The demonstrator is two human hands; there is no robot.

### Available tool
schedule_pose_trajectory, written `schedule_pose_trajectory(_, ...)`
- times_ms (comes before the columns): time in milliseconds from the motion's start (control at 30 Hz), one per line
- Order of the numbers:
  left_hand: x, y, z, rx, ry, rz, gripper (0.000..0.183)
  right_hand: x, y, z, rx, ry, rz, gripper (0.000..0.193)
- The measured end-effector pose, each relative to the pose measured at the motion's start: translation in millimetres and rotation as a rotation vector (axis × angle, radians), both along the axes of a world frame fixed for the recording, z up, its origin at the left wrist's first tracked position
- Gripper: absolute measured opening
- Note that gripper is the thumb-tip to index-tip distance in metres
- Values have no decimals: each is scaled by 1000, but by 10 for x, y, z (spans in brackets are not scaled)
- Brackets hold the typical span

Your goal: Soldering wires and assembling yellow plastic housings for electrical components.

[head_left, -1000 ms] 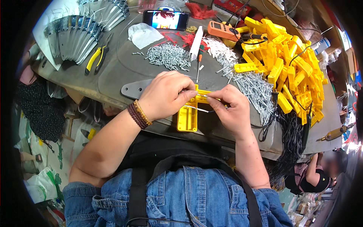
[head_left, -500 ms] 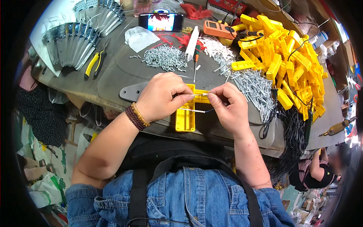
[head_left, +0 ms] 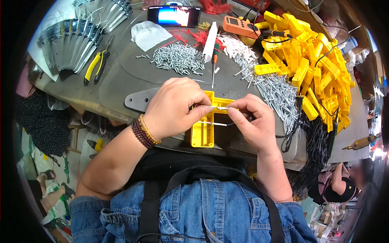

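Note:
Over a yellow plastic housing (head_left: 202, 138), my left hand (head_left: 175, 103) and my right hand (head_left: 254, 123) pinch a thin wire (head_left: 219, 108) with a white sleeve, one hand at each end. The wire runs roughly level across the gap between my fingertips. Just below it, a second white-sleeved wire (head_left: 216, 124) crosses the housing, its dark end passing under my right hand. Part of the housing is hidden by my fingers. Left of my left hand, a grey metal plate (head_left: 137, 100) with holes sticks out from beneath it.
Short screws (head_left: 178, 59), a screwdriver (head_left: 214, 65) and long screws (head_left: 279, 99) lie beyond my hands. Yellow housings (head_left: 312, 60) are heaped at right beside a multimeter (head_left: 242, 26) and black cables (head_left: 316, 139). Pliers (head_left: 97, 67), metal blades (head_left: 71, 44) and a phone (head_left: 174, 16) lie farther back.
The view has shifted slightly, so the bench things sit a little differently in it. Both hands keep their pinch on the wire, and the right fingers have moved slightly away from the left.

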State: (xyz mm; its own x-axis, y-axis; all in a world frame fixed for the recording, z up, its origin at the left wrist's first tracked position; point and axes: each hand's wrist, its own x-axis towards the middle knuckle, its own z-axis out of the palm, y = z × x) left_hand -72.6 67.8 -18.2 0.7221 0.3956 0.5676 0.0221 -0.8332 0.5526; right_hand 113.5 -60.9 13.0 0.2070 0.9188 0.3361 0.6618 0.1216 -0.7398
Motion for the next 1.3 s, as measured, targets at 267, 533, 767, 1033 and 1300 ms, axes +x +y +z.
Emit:
schedule_pose_trajectory(267,-4,9,0,7,8,12,12,17,61,37,-92,-37,74,12)
schedule_pose_trajectory(533,16,8,-13,29,-4,-5,12,-96,70,20,-111,-35,-17,13)
schedule_pose_trajectory(767,8,9,-16,44,-27,10,13,-75,98,89,-188,-51,13,13)
schedule_pose_trajectory(1033,-4,1,-1,46,13,8,15,-7,131,80,-160,22,59,9)
schedule_pose_trajectory(1300,-35,-261,649,301,389,217,16,106,60,88,-113,-42,161,17)
